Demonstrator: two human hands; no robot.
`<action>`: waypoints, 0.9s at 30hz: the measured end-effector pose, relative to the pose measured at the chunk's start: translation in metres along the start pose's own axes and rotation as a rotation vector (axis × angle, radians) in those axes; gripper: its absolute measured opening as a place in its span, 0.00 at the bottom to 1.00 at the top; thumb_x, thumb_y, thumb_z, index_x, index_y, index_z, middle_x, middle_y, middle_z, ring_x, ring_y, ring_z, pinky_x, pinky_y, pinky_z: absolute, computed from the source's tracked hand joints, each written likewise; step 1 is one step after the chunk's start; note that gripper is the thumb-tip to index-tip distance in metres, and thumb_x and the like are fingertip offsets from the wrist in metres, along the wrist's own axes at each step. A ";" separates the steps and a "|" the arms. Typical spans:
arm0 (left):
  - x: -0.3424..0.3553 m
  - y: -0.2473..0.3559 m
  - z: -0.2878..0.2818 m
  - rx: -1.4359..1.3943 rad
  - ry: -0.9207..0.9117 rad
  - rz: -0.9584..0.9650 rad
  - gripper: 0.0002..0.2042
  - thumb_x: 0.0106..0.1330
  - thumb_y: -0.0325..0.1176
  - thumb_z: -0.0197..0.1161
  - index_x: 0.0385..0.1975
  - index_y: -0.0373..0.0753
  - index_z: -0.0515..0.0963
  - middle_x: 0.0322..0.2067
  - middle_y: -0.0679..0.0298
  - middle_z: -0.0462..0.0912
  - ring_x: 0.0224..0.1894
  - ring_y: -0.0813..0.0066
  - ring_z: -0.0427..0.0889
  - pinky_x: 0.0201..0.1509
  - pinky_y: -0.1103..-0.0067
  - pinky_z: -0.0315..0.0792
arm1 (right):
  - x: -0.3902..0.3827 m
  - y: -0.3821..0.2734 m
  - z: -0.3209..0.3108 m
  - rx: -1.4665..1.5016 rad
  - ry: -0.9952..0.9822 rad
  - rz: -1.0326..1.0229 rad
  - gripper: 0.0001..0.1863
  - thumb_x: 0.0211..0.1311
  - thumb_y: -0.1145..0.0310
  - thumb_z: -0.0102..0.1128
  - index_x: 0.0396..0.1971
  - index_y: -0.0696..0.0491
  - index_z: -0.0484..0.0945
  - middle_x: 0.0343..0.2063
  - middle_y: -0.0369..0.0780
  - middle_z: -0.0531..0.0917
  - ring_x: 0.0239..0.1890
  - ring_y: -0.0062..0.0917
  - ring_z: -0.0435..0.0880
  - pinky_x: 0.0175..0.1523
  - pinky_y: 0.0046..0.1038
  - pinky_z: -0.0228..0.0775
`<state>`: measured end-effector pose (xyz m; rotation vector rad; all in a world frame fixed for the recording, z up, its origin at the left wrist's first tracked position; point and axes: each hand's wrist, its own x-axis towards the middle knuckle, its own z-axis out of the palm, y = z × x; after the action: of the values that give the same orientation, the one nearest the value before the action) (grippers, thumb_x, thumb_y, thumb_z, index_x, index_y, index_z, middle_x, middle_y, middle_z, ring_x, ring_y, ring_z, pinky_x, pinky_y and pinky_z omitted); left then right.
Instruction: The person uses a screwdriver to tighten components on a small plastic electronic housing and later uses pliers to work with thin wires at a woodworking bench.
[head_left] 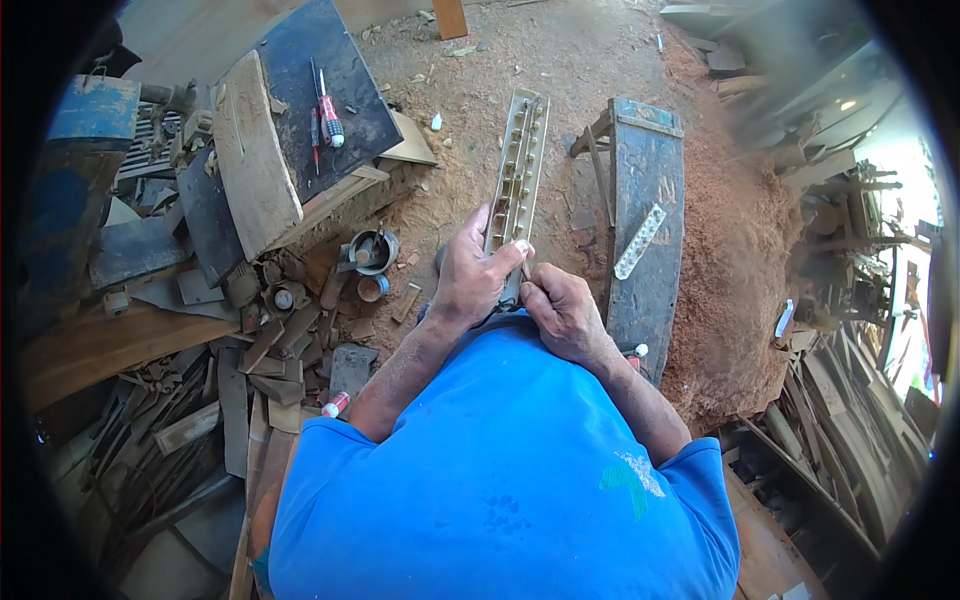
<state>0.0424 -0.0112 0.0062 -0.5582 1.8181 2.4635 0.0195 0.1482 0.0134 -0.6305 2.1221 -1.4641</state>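
My left hand is closed round the near end of a long, narrow, pale metal-looking frame, its thumb lying across the top. Two lengthwise rows of small brass-coloured pieces line the frame, which points away from me. Close beside that near end, my right hand is closed in a pinch. A thin brownish tip shows between its fingers and my left thumb, but what it belongs to is mostly hidden. Below the hands, a small dark thing against my blue shirt is partly covered.
On the left, a dark-topped board bears a red-and-white-handled screwdriver and a thin red one. Metal cans and wood scraps lie beneath. A worn bench at right carries a perforated strip, beside heaped sawdust.
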 end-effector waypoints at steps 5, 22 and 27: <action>0.001 -0.003 -0.002 0.004 0.021 0.006 0.17 0.65 0.23 0.57 0.55 0.32 0.69 0.34 0.62 0.81 0.31 0.83 0.79 0.36 0.84 0.76 | 0.003 -0.001 -0.003 0.030 -0.016 -0.026 0.11 0.65 0.71 0.54 0.24 0.59 0.69 0.18 0.47 0.72 0.22 0.40 0.75 0.31 0.39 0.65; 0.005 -0.007 0.009 -0.048 0.023 0.047 0.18 0.66 0.21 0.55 0.56 0.31 0.67 0.32 0.61 0.80 0.28 0.81 0.80 0.32 0.83 0.76 | 0.000 0.000 -0.013 -0.005 -0.060 -0.013 0.09 0.63 0.71 0.56 0.26 0.60 0.70 0.22 0.51 0.74 0.27 0.49 0.77 0.34 0.43 0.67; 0.006 -0.001 0.009 -0.032 0.019 0.042 0.18 0.67 0.22 0.55 0.56 0.32 0.66 0.33 0.62 0.79 0.29 0.81 0.79 0.33 0.82 0.77 | 0.001 -0.003 -0.013 0.113 -0.100 0.077 0.10 0.67 0.69 0.53 0.28 0.60 0.72 0.24 0.47 0.79 0.27 0.38 0.80 0.35 0.38 0.70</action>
<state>0.0346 -0.0042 0.0058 -0.5520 1.8187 2.5269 0.0113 0.1560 0.0197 -0.5620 1.9507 -1.4681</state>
